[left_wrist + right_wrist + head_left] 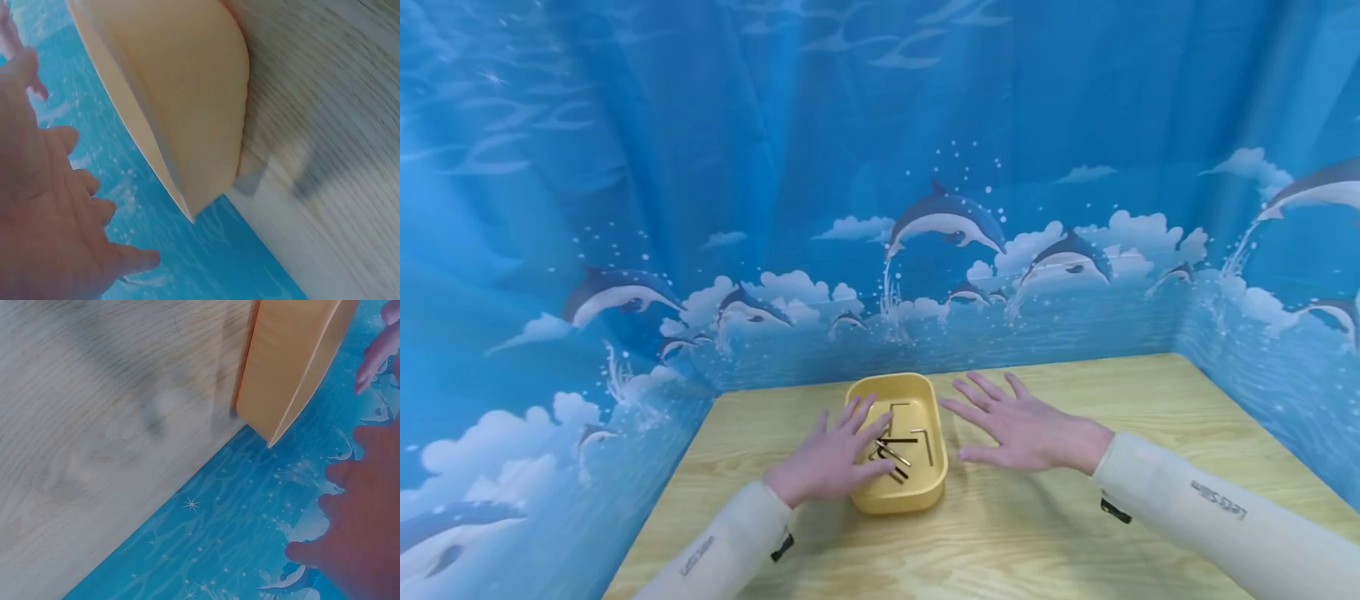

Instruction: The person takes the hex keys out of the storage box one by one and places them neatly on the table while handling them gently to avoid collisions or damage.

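A yellow plastic tray (898, 503) sits on the wooden table, holding several hex keys (925, 442), some black and some silvery. Over the tray's left side hovers my left hand (831, 458), fingers spread, hiding part of the keys. My right hand (1026, 425) is just to the right of the tray, its fingers also spread and holding nothing. In the left wrist view, the tray's side wall (187, 81) stands beside my left hand (56, 206). The right wrist view shows the tray's other side (281, 356) apart from my right hand (362, 512).
The light wood tabletop (1075, 542) extends around the tray. A blue curtain (850, 125) printed with dolphins and clouds hangs behind the table and along both sides. Both forearms wear pale sleeves (1225, 508).
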The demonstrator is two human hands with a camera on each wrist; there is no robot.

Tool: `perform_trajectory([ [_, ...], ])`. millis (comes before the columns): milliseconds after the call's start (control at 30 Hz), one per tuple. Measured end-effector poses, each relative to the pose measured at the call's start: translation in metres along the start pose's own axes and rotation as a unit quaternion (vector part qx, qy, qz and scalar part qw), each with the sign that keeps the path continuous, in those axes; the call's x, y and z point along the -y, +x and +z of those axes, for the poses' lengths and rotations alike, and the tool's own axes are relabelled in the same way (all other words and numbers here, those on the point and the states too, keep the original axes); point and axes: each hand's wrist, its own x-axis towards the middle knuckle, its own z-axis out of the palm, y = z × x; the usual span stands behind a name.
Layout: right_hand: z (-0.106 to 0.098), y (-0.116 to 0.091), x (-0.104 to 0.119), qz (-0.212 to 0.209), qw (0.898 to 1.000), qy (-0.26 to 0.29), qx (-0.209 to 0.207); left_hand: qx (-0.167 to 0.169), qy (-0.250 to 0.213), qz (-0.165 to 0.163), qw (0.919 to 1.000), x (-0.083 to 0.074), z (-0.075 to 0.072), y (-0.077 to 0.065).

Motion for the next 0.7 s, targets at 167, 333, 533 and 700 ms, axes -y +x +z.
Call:
perform_trajectory([
  [167, 0.001, 0.003, -0.003, 0.004, 1.000, -0.012, -0.004, -0.048, -0.006, -0.066, 0.9966, 0.007, -0.004, 0.004],
  [333, 0.001, 0.005, -0.006, -0.005, 1.000, -0.005, -0.010, -0.110, -0.037, -0.127, 0.9851, 0.014, -0.006, 0.013],
  [533, 0.001, 0.008, -0.006, -0.017, 1.000, 0.002, -0.008, -0.098, -0.066, -0.170, 0.9783, 0.026, 0.011, 0.021],
  [700, 0.002, 0.011, -0.006, -0.026, 1.000, 0.000, -0.008, -0.107, -0.062, -0.166, 0.9784, 0.034, 0.027, 0.024],
])
